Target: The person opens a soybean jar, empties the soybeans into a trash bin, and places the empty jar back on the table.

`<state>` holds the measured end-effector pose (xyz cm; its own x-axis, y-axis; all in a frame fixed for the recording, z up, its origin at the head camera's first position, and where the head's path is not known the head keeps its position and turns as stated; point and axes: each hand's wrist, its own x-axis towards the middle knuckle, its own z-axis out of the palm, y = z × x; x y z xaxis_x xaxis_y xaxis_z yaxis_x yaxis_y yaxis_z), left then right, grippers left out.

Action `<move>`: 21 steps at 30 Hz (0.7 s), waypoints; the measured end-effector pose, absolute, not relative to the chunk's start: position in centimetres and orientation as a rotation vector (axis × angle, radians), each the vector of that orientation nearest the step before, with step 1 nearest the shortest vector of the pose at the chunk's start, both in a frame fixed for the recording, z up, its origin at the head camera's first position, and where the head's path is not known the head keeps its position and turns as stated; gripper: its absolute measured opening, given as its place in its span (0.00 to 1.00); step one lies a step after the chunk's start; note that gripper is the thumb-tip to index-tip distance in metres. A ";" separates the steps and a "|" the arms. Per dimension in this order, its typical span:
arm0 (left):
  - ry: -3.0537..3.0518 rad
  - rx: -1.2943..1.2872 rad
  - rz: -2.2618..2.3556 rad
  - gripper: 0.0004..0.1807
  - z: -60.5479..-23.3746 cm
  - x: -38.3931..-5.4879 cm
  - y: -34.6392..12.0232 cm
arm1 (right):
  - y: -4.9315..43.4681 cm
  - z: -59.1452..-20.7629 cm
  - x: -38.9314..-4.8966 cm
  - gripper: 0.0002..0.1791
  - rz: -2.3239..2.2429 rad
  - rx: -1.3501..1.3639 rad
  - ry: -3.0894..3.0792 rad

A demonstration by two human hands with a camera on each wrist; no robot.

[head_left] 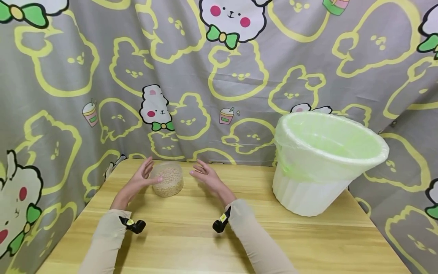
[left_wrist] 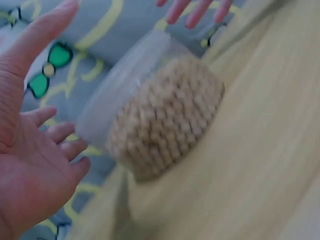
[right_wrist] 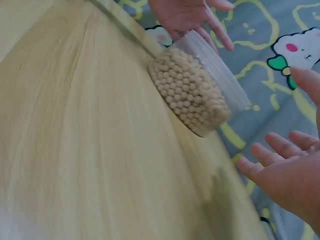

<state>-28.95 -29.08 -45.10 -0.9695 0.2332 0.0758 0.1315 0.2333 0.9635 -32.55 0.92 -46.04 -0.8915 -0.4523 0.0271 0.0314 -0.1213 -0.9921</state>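
A clear round tub of small beige balls stands upright on the wooden table, toward its back left. In the left wrist view the tub shows the balls filling its lower part, with clear wall above them. My left hand is at the tub's left side, fingers spread and thumb close to the wall; whether it touches cannot be told. To the right, my right hand hovers with relaxed fingers, apart from the tub. The right wrist view shows the right hand holding nothing beside the tub.
A tall white bin lined with a pale green bag stands at the right of the table. Behind the table hangs a grey patterned curtain. Each wrist wears a small black camera.
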 end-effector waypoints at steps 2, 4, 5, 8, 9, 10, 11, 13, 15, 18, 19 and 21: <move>2.363 0.386 1.856 0.61 -45.9 -29.2 -29.6 | 0.3 -46.5 -32.7 0.41 -2.079 -0.450 1.797; 2.341 0.404 1.861 0.62 -46.6 -29.4 -30.1 | -0.3 -46.9 -32.7 0.41 -2.067 -0.438 1.783; 2.331 0.412 1.865 0.62 -46.8 -29.5 -30.2 | -0.6 -47.0 -32.7 0.41 -2.061 -0.436 1.782; 2.307 0.426 1.860 0.63 -47.3 -29.8 -30.6 | -1.4 -47.5 -32.7 0.41 -2.043 -0.443 1.784; 2.299 0.426 1.853 0.63 -47.4 -29.9 -30.7 | -1.7 -47.6 -32.7 0.41 -2.038 -0.448 1.789; 2.289 0.427 1.845 0.63 -47.6 -30.0 -30.8 | -2.0 -47.7 -32.7 0.41 -2.034 -0.450 1.791; 2.280 0.435 1.832 0.63 -47.7 -30.0 -30.9 | -2.3 -47.8 -32.7 0.41 -2.034 -0.457 1.788; 2.253 0.436 1.817 0.63 -47.9 -30.2 -31.1 | -2.8 -48.0 -32.6 0.41 -2.036 -0.464 1.780; 2.226 0.451 1.808 0.62 -48.2 -30.4 -31.3 | -3.3 -48.1 -32.6 0.41 -2.038 -0.464 1.776; 2.195 0.470 1.818 0.61 -48.7 -30.7 -31.4 | -3.6 -48.3 -32.6 0.38 -2.007 -0.471 1.796; 2.190 0.476 1.823 0.60 -48.9 -30.7 -31.4 | -3.6 -48.3 -32.6 0.37 -1.991 -0.473 1.808; 2.192 0.468 1.835 0.58 -49.1 -30.8 -31.3 | -3.5 -48.3 -32.7 0.36 -1.951 -0.486 1.830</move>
